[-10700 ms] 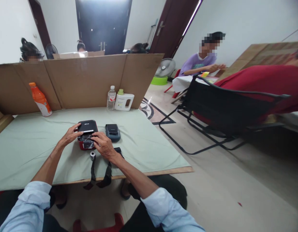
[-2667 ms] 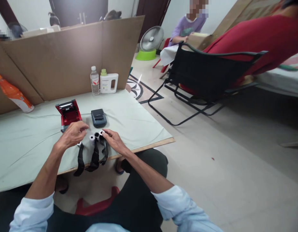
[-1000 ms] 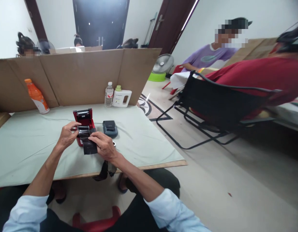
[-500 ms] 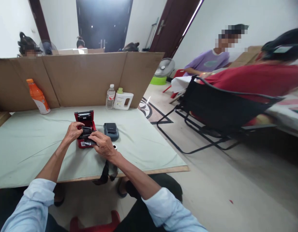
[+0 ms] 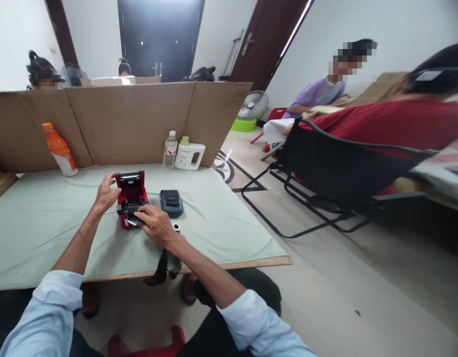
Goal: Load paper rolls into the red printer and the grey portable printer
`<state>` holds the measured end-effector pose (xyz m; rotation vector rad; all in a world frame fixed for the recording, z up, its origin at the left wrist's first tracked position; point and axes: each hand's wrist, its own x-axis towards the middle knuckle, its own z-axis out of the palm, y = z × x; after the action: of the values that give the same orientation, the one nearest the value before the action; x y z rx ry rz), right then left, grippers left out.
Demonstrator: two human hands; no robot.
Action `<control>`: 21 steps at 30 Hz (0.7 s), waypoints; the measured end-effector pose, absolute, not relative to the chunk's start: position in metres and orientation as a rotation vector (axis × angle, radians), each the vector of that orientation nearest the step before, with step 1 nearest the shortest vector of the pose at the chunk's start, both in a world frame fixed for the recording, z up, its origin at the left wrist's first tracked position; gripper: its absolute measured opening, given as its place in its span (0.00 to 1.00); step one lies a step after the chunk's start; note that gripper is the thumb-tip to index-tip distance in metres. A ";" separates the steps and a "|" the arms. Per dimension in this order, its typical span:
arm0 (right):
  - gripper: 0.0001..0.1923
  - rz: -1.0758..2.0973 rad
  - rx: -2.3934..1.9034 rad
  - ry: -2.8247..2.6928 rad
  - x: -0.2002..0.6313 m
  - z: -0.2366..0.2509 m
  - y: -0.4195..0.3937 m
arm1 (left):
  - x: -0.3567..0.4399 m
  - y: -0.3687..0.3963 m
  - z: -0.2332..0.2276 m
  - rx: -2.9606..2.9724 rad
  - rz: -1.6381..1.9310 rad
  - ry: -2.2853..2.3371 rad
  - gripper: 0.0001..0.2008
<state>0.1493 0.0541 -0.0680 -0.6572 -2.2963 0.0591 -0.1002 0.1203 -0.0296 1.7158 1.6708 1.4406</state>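
A small red and black label printer [image 5: 132, 186] stands on the cloth-covered table with its lid raised and black parts showing inside. My left hand [image 5: 107, 193] is at the left edge of the lid, thumb and fingers closed about it. At the printer's front, my right hand [image 5: 156, 223] pinches a shiny black strip, which looks like ribbon film [image 5: 134, 220]. The fingers partly cover where the strip enters the printer. A dark grey handheld device [image 5: 171, 203] lies just right of the printer. A small white roll [image 5: 176, 227] is beside my right wrist, partly hidden.
A cardboard screen [image 5: 132, 124] lines the table's back. Before it stand an orange bottle [image 5: 61, 151], a clear bottle [image 5: 170, 151] and a white jug [image 5: 188, 156]. Dark film [image 5: 160, 270] hangs over the front edge. People sit beyond the screen and at right, near a black folding chair [image 5: 325, 168].
My left hand has left the inside of the printer and moved up and left to the raised lid. My right hand stays at the front with the black film.
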 end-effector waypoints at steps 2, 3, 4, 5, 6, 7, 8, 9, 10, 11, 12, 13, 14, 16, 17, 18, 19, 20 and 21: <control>0.19 0.058 -0.678 -2.310 0.148 -0.067 0.055 | -0.103 0.129 -0.030 1.699 1.452 1.612 0.40; 0.19 0.057 -0.681 -2.315 0.147 -0.067 0.055 | -0.105 0.133 -0.031 1.684 1.457 1.590 0.40; 0.19 0.053 -0.680 -2.320 0.147 -0.067 0.055 | -0.106 0.134 -0.032 1.672 1.460 1.573 0.41; 0.18 0.050 -0.675 -2.324 0.147 -0.068 0.054 | -0.108 0.135 -0.032 1.669 1.458 1.565 0.41; 0.18 0.047 -0.668 -2.327 0.147 -0.068 0.054 | -0.110 0.134 -0.033 1.677 1.452 1.563 0.41; 0.17 0.043 -0.660 -2.327 0.147 -0.068 0.053 | -0.112 0.132 -0.033 1.699 1.443 1.565 0.40; 0.16 0.039 -0.653 -2.327 0.147 -0.068 0.053 | -0.112 0.129 -0.033 1.732 1.432 1.570 0.40; 0.16 0.034 -0.646 -2.325 0.147 -0.068 0.052 | -0.113 0.125 -0.032 1.775 1.419 1.574 0.39; 0.16 0.028 -0.641 -2.324 0.148 -0.069 0.052 | -0.112 0.121 -0.031 1.826 1.402 1.575 0.37; 0.16 0.024 -0.639 -2.323 0.148 -0.069 0.052 | -0.112 0.116 -0.029 1.880 1.379 1.572 0.35; 0.16 0.022 -0.639 -2.321 0.148 -0.069 0.051 | -0.110 0.111 -0.027 1.936 1.353 1.569 0.33; 0.17 0.023 -0.640 -2.320 0.148 -0.069 0.051 | -0.109 0.106 -0.025 1.990 1.328 1.568 0.30; 0.17 0.027 -0.641 -2.318 0.148 -0.069 0.051 | -0.107 0.101 -0.022 2.038 1.303 1.570 0.28; 0.18 0.039 -0.639 -2.313 0.149 -0.070 0.050 | -0.104 0.090 -0.018 2.107 1.262 1.576 0.24; 0.17 0.042 -0.636 -2.308 0.149 -0.070 0.050 | -0.103 0.085 -0.017 2.129 1.242 1.579 0.23; 0.17 0.045 -0.632 -2.302 0.149 -0.071 0.049 | -0.101 0.079 -0.016 2.147 1.219 1.581 0.22; 0.16 0.046 -0.628 -2.296 0.149 -0.071 0.049 | -0.101 0.073 -0.016 2.164 1.195 1.581 0.21; 0.16 0.046 -0.625 -2.291 0.148 -0.071 0.049 | -0.100 0.067 -0.017 2.182 1.169 1.578 0.20; 0.15 0.044 -0.624 -2.287 0.148 -0.072 0.048 | -0.100 0.062 -0.018 2.205 1.143 1.573 0.20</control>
<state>0.1480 0.0485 -0.0719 -0.6242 -2.2875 0.0436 -0.0995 0.0615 -0.0180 2.2045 1.5727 1.1434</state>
